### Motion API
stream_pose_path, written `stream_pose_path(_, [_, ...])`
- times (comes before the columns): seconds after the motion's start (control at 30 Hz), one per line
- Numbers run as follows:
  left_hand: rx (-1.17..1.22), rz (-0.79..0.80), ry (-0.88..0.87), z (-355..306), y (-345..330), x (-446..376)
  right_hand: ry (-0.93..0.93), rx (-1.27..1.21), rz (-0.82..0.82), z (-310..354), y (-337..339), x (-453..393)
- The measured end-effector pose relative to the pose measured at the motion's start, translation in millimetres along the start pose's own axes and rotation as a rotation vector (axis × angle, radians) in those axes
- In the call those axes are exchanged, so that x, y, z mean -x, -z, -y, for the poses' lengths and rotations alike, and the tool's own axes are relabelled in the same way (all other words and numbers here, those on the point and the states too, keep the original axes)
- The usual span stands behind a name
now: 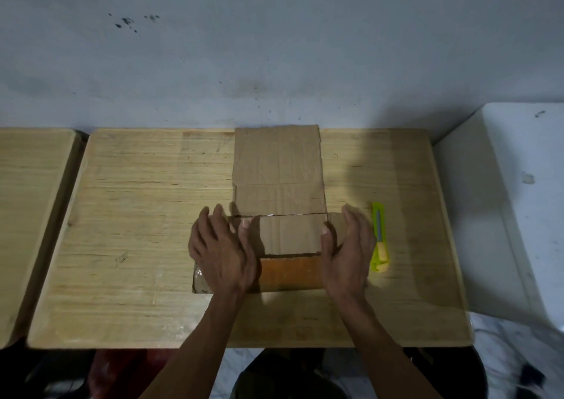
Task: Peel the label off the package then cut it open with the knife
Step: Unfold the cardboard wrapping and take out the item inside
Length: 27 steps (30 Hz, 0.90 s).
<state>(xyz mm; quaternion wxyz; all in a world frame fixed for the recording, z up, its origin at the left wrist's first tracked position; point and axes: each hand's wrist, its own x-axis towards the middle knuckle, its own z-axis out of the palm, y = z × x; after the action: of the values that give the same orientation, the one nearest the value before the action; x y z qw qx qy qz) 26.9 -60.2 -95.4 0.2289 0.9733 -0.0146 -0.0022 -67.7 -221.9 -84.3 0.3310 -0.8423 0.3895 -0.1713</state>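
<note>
Your left hand (221,250) and right hand (349,250), fingers relaxed, press the sides of the cardboard package (290,240) mid-tabletop (128,215), apparently already cut open, the utility knife (379,240) lying just right.

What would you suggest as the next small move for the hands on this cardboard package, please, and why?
Probably fold the near flap back toward the person. The far flap already lies open, both hands, left and right, hold the cardboard package by its sides, and the utility knife lies set aside.
</note>
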Motion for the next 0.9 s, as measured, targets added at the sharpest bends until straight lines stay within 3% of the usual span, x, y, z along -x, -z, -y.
stream_pose_path(0.27, [-0.139, 0.101, 0.109, 18.3, 6.9, 34.3, -0.077, 0.192, 0.035, -8.7, 2.9, 47.6])
stream_pose_path(0.63, [-0.209, 0.081, 0.154, 11.9, 7.5, 33.5, -0.376, 0.009, 0.011, 3.9, 13.1, 21.5])
stream_pose_path(0.8, [-0.204, 0.031, 0.139, 6.1, 12.1, 32.9, -0.225, -0.061, -0.076, 13.0, 18.1, 26.4])
stream_pose_path(0.9, [-0.221, 0.026, 0.111, 0.8, 17.5, 33.6, -0.162, -0.075, -0.033, 25.2, 17.3, 36.8])
